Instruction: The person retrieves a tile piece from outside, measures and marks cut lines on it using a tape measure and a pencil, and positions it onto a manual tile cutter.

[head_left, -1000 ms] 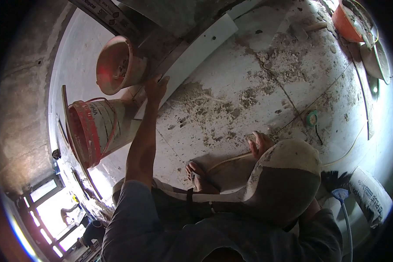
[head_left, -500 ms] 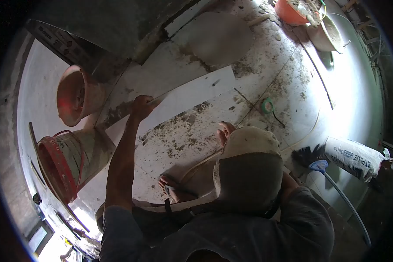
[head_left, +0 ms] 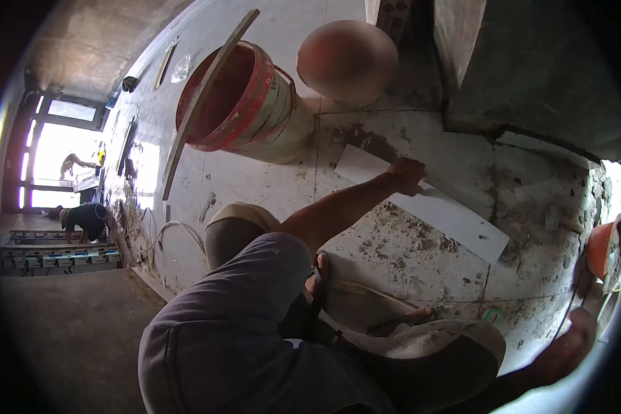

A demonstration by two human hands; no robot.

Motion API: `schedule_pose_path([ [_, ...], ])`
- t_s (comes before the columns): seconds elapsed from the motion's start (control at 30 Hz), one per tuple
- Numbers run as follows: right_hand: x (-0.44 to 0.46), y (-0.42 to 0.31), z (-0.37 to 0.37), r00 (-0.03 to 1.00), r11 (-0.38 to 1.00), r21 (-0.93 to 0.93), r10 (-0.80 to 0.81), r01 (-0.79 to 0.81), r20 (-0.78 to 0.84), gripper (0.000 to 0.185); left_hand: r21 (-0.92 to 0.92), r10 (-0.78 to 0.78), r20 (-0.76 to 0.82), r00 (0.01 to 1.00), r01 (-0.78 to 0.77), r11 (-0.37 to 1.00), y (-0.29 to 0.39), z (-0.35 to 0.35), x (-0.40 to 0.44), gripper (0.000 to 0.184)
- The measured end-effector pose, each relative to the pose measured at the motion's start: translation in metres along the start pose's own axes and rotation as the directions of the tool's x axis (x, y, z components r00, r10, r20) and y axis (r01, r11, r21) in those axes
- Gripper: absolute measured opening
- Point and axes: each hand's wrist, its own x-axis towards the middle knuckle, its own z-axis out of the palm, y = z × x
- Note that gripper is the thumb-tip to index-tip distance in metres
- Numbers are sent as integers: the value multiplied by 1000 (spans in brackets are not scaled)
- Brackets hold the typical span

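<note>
My left hand [head_left: 407, 176] is closed on the upper edge of a long white tile strip [head_left: 455, 217] lying at a slant across the dirty floor. A small dark spot marks the strip's lower right end. Mortar crumbs [head_left: 400, 241] are scattered along its near side. Far out at the right, my right hand [head_left: 581, 330] is stretched past my knee, near an orange basin [head_left: 602, 252]; its fingers are smeared, and I cannot make out anything in them. A green tape ring [head_left: 491, 315] lies on the floor between my knee and the strip.
A red-rimmed bucket [head_left: 272, 110] stands at the upper left, with a wooden batten [head_left: 210, 86] leaning across it. Beside it is a blurred round reddish shape [head_left: 348, 62]. A dark raised block [head_left: 538, 83] borders the floor. Another person [head_left: 86, 221] bends over in the left background.
My view has swung left, bringing the windows and another person into sight. My right hand has come into view, reaching out to the right. The left hand stays on the strip.
</note>
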Motion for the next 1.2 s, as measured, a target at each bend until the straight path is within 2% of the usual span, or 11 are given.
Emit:
schedule_pose_path([
  [0.23,117,-99,-50,757,768,-143,-640,624,-135,35,-1,-78,-52,996,78,997,14,7,-16,39],
  [0.43,152,-139,-77,621,643,-256,-765,722,-168,35,-82,-91,-80,993,85,993,-9,58,7,43],
  [0.47,157,-141,-78,623,642,-271,-765,717,-164,34,-249,-157,123,980,183,951,13,15,-3,44],
  [0.53,163,-143,-84,617,639,-305,-767,706,-178,34,-47,-133,-325,937,124,991,23,29,-12,38],
  [0.63,163,-121,-88,670,679,-368,-722,636,-174,34,-136,-65,-234,970,33,990,26,14,-9,37],
  [0.8,105,0,-52,928,925,-269,-324,269,-184,8,-145,33,-243,969,-70,987,15,20,1,40],
  [0.87,50,96,-63,963,972,110,221,-206,-154,5,-241,34,-193,981,-81,967,30,5,6,33],
  [0.9,17,138,-77,874,833,-265,468,-486,-131,10,-280,114,-227,967,-177,944,32,-3,7,30],
  [0.97,-87,263,-85,848,511,-742,510,-434,-145,22,-341,177,-265,948,-264,902,49,-9,8,27],
  [1.07,-123,203,-64,457,327,-545,881,-772,-119,52,-342,181,-261,948,-266,901,61,-7,3,25],
  [1.2,-177,205,-22,553,317,-794,833,-518,-29,97,-458,299,-215,930,-366,810,137,-7,-4,24],
])
